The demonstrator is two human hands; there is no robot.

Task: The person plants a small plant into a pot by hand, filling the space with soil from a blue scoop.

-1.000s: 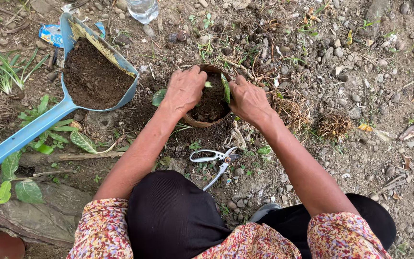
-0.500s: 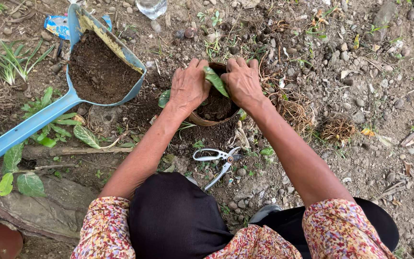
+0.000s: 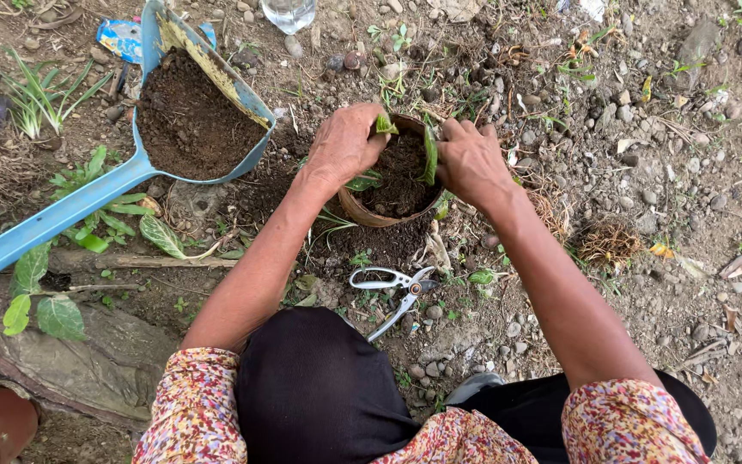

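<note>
A small brown pot (image 3: 362, 212) full of dark soil sits on the stony ground in front of me, with a green-leaved plant (image 3: 429, 156) standing in it. My left hand (image 3: 343, 144) rests on the pot's left rim, fingers curled into the soil beside a leaf. My right hand (image 3: 471, 161) presses on the right side of the pot, fingers bent against the plant's stem and the soil. Both hands touch soil and plant; neither lifts anything.
A blue dustpan (image 3: 184, 116) heaped with soil lies to the left, its long handle running to the left edge. White-handled scissors (image 3: 392, 286) lie on the ground just below the pot. A clear bottle (image 3: 288, 12) stands at the top. Leafy weeds, stones and a log are around.
Both hands have stayed on the pot, shifting slightly around the plant and pressing the soil. The view has moved a little, so the pot sits lower in the picture.
</note>
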